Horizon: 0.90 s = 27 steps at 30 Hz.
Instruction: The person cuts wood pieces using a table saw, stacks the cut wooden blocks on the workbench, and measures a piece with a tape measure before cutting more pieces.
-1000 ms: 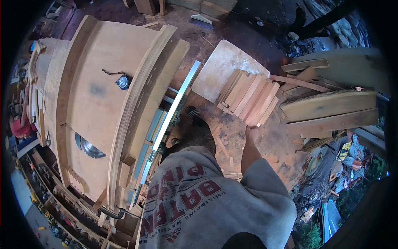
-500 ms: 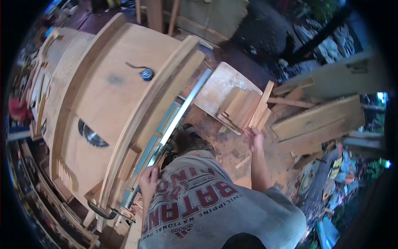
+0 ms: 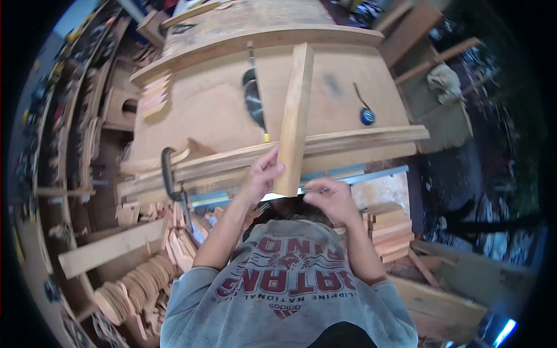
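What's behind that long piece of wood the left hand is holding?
Behind the long piece of wood, the tabletop and near wooden rail show on both sides. The strip straight behind it is covered, so I can't tell what's there.

Single head-worn view, facing forward and steeply down. Shirt (image 3: 290, 272) nearest, filling bottom centre. Left hand (image 3: 261, 177) and right hand (image 3: 332, 198) near, mid-frame. Surface (image 3: 214, 104) ahead, a little farther, crossing the upper half. Shelves (image 3: 61, 191) along left edge. Very wide lens: straight edges bow, corners round off dark.
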Tool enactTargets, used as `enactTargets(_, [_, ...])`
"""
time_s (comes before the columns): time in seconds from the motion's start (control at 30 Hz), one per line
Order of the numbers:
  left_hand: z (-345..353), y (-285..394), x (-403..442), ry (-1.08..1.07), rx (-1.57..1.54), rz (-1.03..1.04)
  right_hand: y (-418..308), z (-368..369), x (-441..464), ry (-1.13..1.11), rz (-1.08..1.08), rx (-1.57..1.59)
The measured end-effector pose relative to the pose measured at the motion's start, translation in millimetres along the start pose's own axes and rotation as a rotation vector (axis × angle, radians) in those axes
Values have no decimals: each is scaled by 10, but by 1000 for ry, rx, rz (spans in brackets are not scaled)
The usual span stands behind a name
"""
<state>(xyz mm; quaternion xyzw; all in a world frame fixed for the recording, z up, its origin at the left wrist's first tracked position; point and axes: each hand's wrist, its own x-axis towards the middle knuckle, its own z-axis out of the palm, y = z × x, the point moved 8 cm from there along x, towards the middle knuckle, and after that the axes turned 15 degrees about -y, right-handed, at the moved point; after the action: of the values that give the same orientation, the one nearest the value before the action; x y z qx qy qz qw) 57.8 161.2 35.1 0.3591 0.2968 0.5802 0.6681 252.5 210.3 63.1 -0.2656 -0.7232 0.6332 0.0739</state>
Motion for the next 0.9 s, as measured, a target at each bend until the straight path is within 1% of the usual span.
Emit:
enactTargets(0.03, [-122,81,-110,13,-213,22,-171,-115,113,98,19,72])
enactTargets(0.07, [-256,168,-207,52,-198,56,-295,-236,238,127,36,32])
enactTargets(0.13, [-357,166,-285,-65,-412,7,-651,-490,502,198,-215,-286])
enactTargets(0.17, [-393,146,-310,-24,-418,43,-742,-570,663,171,-245,-287])
enactTargets(0.2, [-450,157,-349,-7,-402,64,-951,-607,762,173,-358,-489])
enactTargets(0.23, [-474,102,-372,-18,-469,47,-1123,-622,841,182,-466,-688])
enactTargets(0.27, [-514,25,-379,-31,-540,28,-1184,-697,984,167,-479,-682])
enactTargets(0.3, [-559,-39,-382,-136,-623,32,-1282,-699,1122,125,-557,-796])
enactTargets(0.33, [-562,21,-378,-122,-624,38,-1372,-695,1221,82,-630,-908])
enactTargets(0.4, [-597,84,-326,-36,-465,-123,-1445,-768,1464,-58,-519,-1170])
enactTargets(0.43, [-570,262,-232,-27,-467,-123,-1481,-884,1581,-66,-520,-1164])
enactTargets(0.5, [-585,688,12,-74,385,-270,-1116,-991,1929,-486,-179,-1178])
enactTargets(0.53, [-667,759,134,-68,376,-273,-1039,-1082,2071,-497,-178,-1174])
enactTargets(0.6, [-808,930,398,-110,728,-253,-512,-1213,2364,-705,138,-879])
enactTargets(0.63, [-908,969,511,-99,721,-253,-278,-1235,2454,-718,137,-882])
enactTargets(0.7, [-1205,1048,644,120,1123,-375,-4,-1317,2565,-490,-57,-887])
enactTargets(0.73, [-1229,1022,706,132,1113,-383,-38,-1250,2526,-507,-58,-884])
enactTargets(0.77, [-1270,972,733,184,1152,-437,-73,-1198,2479,-454,-47,-1010])
enactTargets(0.8, [-1314,902,716,232,1189,-497,-8,-1164,2461,-438,-38,-1063])
enactTargets(0.83, [-1369,763,679,237,1173,-519,55,-1130,2445,-422,-29,-1116])
enactTargets(0.9, [-1412,583,636,260,1233,-343,329,-1111,2467,-494,38,-1034])
